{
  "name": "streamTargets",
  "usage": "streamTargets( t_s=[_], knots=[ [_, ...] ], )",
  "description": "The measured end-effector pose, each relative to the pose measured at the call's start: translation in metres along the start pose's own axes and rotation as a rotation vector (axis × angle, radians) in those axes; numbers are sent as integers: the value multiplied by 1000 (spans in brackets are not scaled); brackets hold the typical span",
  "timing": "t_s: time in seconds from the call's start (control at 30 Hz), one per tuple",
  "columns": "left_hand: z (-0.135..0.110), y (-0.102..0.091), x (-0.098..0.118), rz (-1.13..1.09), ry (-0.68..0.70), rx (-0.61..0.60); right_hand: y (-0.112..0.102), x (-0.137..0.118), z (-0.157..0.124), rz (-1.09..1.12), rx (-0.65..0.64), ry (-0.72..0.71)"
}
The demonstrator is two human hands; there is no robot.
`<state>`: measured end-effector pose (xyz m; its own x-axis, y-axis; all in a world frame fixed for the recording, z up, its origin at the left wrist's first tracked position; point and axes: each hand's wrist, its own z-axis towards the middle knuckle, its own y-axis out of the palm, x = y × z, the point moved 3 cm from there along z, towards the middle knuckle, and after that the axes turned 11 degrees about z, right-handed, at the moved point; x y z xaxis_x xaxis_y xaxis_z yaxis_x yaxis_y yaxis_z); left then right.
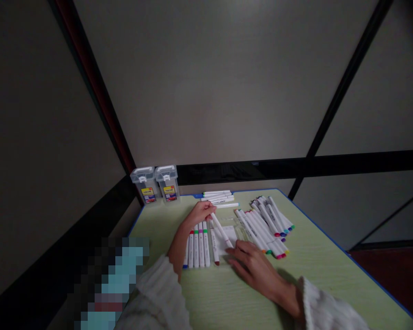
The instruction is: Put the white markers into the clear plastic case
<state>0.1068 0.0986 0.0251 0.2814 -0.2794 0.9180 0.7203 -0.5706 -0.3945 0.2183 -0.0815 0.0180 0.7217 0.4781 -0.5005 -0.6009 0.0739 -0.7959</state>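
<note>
My left hand (200, 213) is closed round the far end of a white marker (222, 230) that slants toward my right hand. My right hand (253, 266) lies on the table with its fingers at the marker's near end and on a clear flat case (230, 238). Beside the left wrist lies a row of white markers with coloured caps (198, 245). To the right of the case is a fanned group of several markers (265, 227).
Two clear plastic boxes with yellow labels (156, 184) stand at the table's far left corner. A few more white markers (218, 197) lie at the far edge. The pale green table (316, 275) has a blue rim. Dark frame bars cross the grey wall behind.
</note>
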Motion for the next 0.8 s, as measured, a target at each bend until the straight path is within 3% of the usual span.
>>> streamTargets(
  t_s=[0.23,0.43,0.8],
  knots=[
    [-3,3,4,-116,2,-44,-7,13,-2,-67,246,103],
    [-11,9,17,-151,-17,-110,-9,17,-1,-161,290,138],
    [-19,24,38,-158,28,-295,-3,17,-2,-71,382,39]
  ],
)
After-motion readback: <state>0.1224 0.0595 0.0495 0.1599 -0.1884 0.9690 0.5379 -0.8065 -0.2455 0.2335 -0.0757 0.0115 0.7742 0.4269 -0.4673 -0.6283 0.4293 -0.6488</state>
